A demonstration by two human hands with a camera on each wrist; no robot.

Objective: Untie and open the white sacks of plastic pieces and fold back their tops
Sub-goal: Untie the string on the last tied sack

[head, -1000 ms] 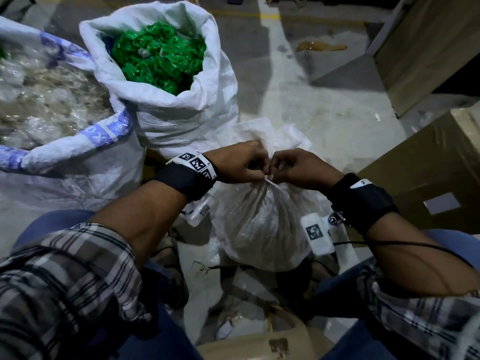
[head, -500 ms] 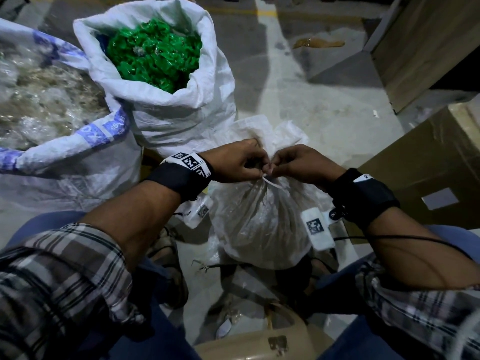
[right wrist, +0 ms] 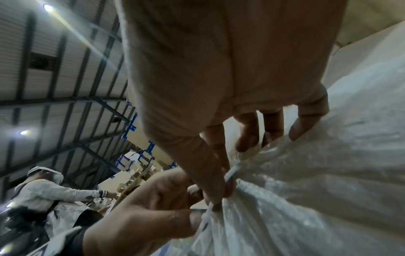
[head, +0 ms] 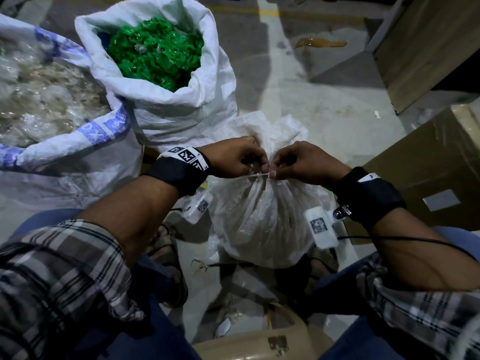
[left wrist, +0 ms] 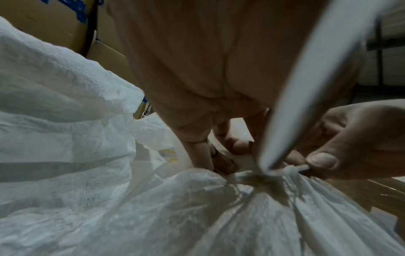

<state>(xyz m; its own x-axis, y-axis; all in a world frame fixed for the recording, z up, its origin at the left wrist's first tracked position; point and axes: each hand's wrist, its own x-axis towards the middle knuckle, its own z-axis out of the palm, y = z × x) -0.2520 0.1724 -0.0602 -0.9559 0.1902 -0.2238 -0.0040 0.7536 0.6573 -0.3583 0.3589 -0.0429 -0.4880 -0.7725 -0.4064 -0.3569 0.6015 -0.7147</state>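
A small tied white sack point(head: 262, 219) stands on the floor between my knees, its neck bunched by a thin white tie point(head: 257, 174). My left hand point(head: 249, 162) and right hand point(head: 283, 165) meet at that neck, each pinching the tie with fingertips. The left wrist view shows the knot point(left wrist: 260, 175), with a thumb and finger pinching the tie's end point(left wrist: 298, 168). In the right wrist view the tie point(right wrist: 231, 172) runs under my right fingers point(right wrist: 214, 187) against the sack point(right wrist: 306, 199). The loose sack top point(head: 275, 128) flares out behind my hands.
An open white sack point(head: 207, 100) of green plastic pieces stands behind on the left, its top folded back. A larger open sack point(head: 85, 136) with blue print holds clear pieces at far left. Cardboard boxes point(head: 428, 162) stand on the right. Another person point(right wrist: 43, 190) works farther off.
Both hands stay at the sack's neck. A short stretch of the tie now runs taut and level between the fingertips, where earlier it hung slanting below the hands.
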